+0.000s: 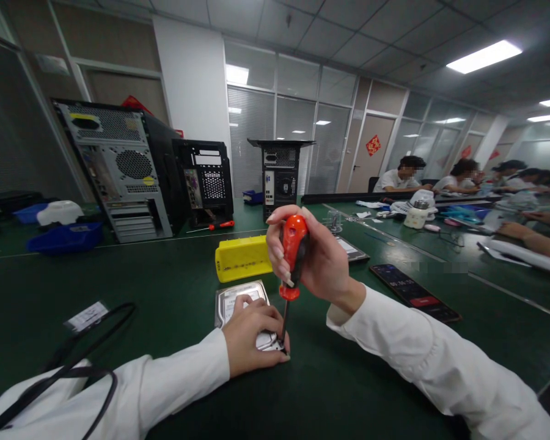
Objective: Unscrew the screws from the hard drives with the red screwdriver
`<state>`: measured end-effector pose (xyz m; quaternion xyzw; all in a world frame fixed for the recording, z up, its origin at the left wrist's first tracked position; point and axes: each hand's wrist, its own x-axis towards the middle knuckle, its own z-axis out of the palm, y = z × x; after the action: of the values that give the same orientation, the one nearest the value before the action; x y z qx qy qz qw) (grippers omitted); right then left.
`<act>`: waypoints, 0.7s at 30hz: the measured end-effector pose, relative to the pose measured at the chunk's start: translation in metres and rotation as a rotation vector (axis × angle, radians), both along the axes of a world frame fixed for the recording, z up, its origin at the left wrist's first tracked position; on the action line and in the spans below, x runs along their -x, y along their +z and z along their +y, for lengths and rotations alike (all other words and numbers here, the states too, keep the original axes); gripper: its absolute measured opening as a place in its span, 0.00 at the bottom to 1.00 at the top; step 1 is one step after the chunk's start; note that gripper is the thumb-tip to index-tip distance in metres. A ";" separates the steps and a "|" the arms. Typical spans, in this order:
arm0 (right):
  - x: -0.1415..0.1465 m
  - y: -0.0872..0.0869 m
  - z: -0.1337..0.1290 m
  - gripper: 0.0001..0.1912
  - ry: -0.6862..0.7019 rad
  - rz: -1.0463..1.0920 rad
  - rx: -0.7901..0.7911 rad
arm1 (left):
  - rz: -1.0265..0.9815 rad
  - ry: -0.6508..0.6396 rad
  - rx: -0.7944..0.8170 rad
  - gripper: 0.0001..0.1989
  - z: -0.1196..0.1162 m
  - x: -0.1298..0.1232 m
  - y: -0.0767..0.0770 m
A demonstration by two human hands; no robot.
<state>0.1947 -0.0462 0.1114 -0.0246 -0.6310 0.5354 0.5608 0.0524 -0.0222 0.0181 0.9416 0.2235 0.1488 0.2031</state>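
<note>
A silver hard drive (245, 291) lies flat on the green table in front of me. My left hand (256, 333) is closed over it, with the palm across its near half and the fingers on its top and edge. In my right hand (318, 256) is a red and black screwdriver (295, 250), held nearly upright. Its tip meets the drive's near right corner, beside my left fingertips. Any screw under the tip is too small to make out. Just behind the drive stands a yellow parts bin (244, 259) with small dark bits inside.
Computer cases (132, 165) stand along the back left. A second screwdriver (220, 225) lies before them. Blue bins (66, 237) sit at far left, a phone (415, 292) at right. A black cable (96, 336) crosses my left sleeve. Other people (403, 174) sit at the far right.
</note>
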 end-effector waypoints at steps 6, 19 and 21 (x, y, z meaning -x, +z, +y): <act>-0.002 -0.002 0.004 0.12 -0.014 0.017 0.046 | 0.016 0.004 -0.013 0.05 0.000 0.001 0.000; 0.000 -0.004 0.008 0.09 -0.132 0.014 0.033 | 0.001 0.011 -0.016 0.05 -0.001 -0.001 -0.001; 0.001 -0.003 0.006 0.11 -0.089 0.023 0.056 | 0.004 0.010 -0.016 0.05 0.000 0.000 0.000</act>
<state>0.1937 -0.0400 0.1084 -0.0622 -0.6077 0.5274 0.5905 0.0529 -0.0225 0.0177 0.9425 0.2273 0.1495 0.1943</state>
